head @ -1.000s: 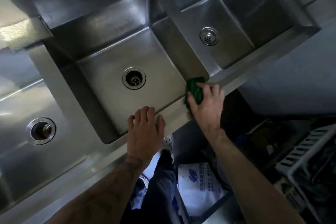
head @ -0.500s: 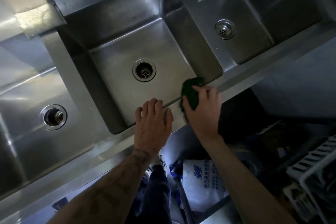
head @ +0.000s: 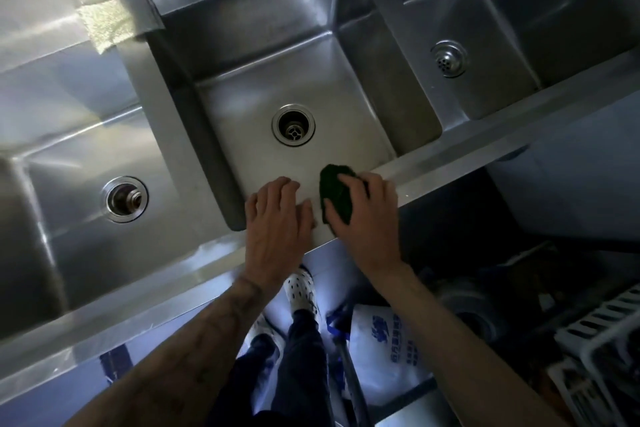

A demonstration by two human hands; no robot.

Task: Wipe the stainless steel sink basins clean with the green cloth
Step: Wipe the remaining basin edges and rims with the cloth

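One stroke further: right hand (head: 367, 222) grips green cloth (head: 335, 196), now slid left along front rim (head: 450, 153) of middle basin (head: 349, 104), just beside left hand (head: 277, 224), resting on rim, fingers relaxed. Rim probably nearly done; basin floors remain.

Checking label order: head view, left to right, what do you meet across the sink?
Order: left basin drain → middle basin drain → green cloth → right basin drain. Hands left out: the left hand overlaps the middle drain, the right hand overlaps the cloth.
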